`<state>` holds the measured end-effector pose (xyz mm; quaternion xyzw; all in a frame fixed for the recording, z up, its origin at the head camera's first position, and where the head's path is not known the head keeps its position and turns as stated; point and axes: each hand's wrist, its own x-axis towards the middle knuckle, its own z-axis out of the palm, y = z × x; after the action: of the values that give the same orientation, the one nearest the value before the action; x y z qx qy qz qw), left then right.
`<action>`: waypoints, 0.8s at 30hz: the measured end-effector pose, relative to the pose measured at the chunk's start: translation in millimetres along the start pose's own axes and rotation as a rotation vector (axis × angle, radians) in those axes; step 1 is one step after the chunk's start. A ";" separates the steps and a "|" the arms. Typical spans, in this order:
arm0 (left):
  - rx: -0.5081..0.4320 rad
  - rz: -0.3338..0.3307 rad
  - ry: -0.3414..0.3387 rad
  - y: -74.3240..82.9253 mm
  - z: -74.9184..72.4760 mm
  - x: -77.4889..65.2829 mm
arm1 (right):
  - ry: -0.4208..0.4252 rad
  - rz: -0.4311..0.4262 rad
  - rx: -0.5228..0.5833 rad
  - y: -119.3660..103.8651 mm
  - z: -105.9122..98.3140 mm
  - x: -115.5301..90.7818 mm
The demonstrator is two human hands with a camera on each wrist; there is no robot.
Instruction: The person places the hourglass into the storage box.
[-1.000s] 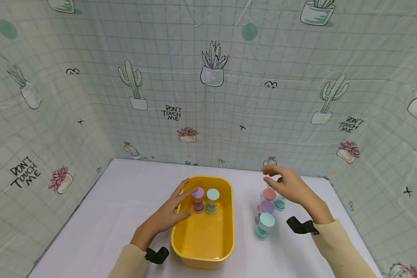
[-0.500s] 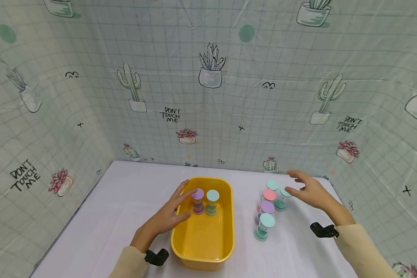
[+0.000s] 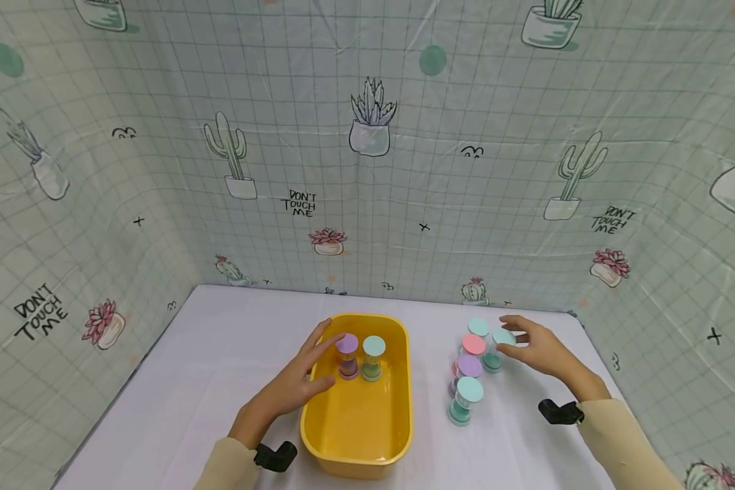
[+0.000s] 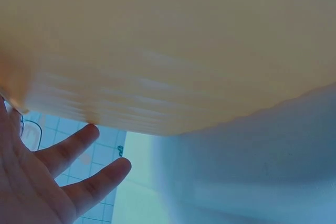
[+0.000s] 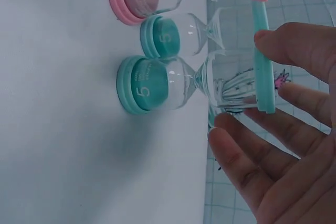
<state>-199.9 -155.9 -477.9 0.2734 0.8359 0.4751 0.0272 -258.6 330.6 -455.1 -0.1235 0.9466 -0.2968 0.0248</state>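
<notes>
My left hand [image 3: 288, 381] lies spread at the left rim of a yellow bin [image 3: 355, 459], its fingers mostly straight. In the left wrist view two of its fingers [image 4: 100, 182] extend beside the bin's outer wall. Inside the bin stand a purple hourglass [image 3: 348, 355] and a pale teal-capped hourglass [image 3: 372, 357]; the left index fingertip appears close to the purple cap. My right hand [image 3: 539, 348] is around the top of a teal hourglass [image 5: 144, 85], which stands upright on the table. The thumb appears at its cap; the other fingers are loosely spread beyond it.
Other hourglasses stand close left of the right hand: a teal one [image 3: 478, 327], a pink one [image 3: 473, 345], a purple one [image 3: 468, 367] and a nearer teal one [image 3: 464, 401]. A cactus-print cloth [image 3: 367, 204] encloses the white table [image 3: 251, 313] at back and sides.
My right hand first moved right, off the back of the hourglass group, then came lower and slightly left around the right-hand teal hourglass. The left hand has stayed at the bin.
</notes>
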 end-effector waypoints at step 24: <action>-0.045 -0.029 -0.004 3.6 3.2 -2.2 | 0.068 0.062 -0.003 -6.5 12.6 0.1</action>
<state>-195.4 -153.1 -477.1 0.2614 0.8290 0.4926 0.0418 -255.7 318.4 -461.7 -0.0842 0.9507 -0.2986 0.0017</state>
